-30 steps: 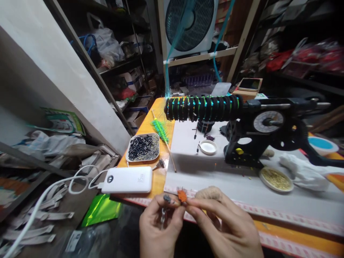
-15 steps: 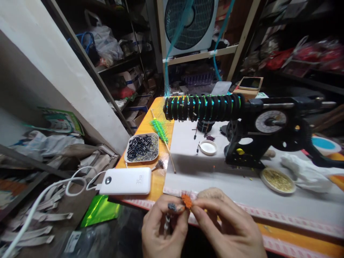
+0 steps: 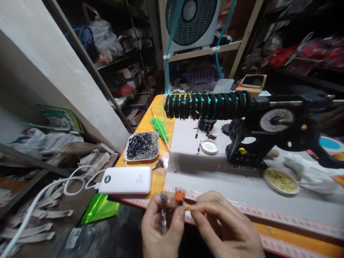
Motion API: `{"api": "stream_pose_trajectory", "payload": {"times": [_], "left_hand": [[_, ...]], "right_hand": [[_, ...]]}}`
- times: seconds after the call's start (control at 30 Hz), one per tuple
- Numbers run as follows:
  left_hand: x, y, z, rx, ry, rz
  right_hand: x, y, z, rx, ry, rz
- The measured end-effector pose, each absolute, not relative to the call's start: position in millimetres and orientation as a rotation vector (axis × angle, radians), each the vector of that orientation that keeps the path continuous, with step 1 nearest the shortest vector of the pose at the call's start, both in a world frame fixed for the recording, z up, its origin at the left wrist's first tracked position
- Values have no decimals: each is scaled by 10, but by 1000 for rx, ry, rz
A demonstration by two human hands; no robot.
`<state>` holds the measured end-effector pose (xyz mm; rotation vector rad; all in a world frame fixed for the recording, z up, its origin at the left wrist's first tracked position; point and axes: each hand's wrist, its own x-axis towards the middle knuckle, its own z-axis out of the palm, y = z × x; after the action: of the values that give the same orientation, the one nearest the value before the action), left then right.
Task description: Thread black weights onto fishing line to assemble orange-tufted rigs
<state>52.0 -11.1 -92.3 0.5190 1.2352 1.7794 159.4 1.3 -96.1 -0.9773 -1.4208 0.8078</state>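
My left hand (image 3: 162,222) is closed, thumb and forefinger pinching a small orange tuft (image 3: 179,195) with fine dark hairs at its top. Between its fingers stands a thin shiny stick (image 3: 163,218) with a grey lumpy tip. Close beside it, the thumb and forefinger of my right hand (image 3: 225,225) press together on a tiny yellow piece (image 3: 189,208); its kind is too small to make out. Both hands are above the table's front edge. Beyond them, a black ribbed roller (image 3: 206,104) wound with green and teal strands extends from a black machine (image 3: 258,139) with a dial.
At left stand a tray of dark metal pieces (image 3: 142,156) and a white power bank (image 3: 126,180) with its cable. A green bristly stick (image 3: 160,129) lies behind them. A white dish (image 3: 209,146) and a dish of golden bits (image 3: 281,180) sit on the pale sheet.
The orange tuft has shifted left and up with my left fingers and now stands more upright. My right fingertips have come away from it, a small yellow piece between them.
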Motion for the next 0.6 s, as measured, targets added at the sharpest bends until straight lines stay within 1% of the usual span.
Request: {"api": "stream_pose_trajectory", "payload": {"times": [0.27,0.6], "left_hand": [[441,-90,-827,318,1110,1724],[432,-103,-727,179,1053,1643]], "right_hand": [[1805,-21,-1037,-1012,-1437,816],[1764,-33,-1023,-969,-1441,944]]}}
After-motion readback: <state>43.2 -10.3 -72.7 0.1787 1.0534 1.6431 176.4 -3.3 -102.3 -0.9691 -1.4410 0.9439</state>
